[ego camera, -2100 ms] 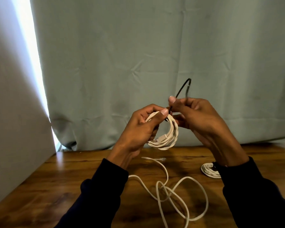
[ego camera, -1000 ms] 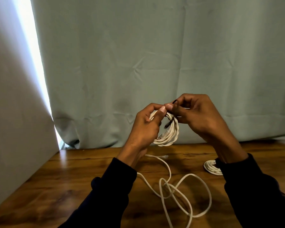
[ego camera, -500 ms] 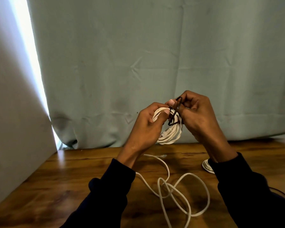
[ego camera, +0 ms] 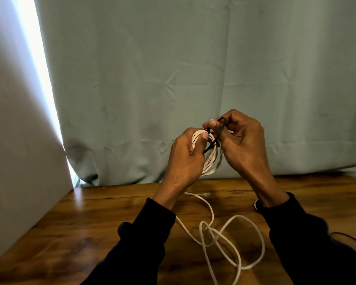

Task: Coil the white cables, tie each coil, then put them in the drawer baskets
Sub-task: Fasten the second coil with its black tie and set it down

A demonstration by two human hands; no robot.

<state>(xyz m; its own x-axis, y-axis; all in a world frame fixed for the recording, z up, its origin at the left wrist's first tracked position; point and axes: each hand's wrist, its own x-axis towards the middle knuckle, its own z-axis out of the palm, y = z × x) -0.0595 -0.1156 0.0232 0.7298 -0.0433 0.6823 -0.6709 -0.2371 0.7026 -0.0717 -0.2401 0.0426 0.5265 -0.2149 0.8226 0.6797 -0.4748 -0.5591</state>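
Above the bench (ego camera: pixel 90 233), the left hand (ego camera: pixel 185 159) grips the white cable coil (ego camera: pixel 213 159) while the right hand (ego camera: pixel 240 145) pinches its black tie (ego camera: pixel 219 132).

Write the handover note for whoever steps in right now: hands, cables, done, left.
Left hand: grip round the white coil, held up above the wooden table.
Right hand: pinches the black tie, which crosses the top of the coil.
Loose white cable: uncoiled on the table near the person.
Another coil: on the table, mostly hidden behind the right wrist.
Done: this coil wound. Left: finish its tie, coil and tie the loose cable, put all in the drawer baskets, which are not in view.
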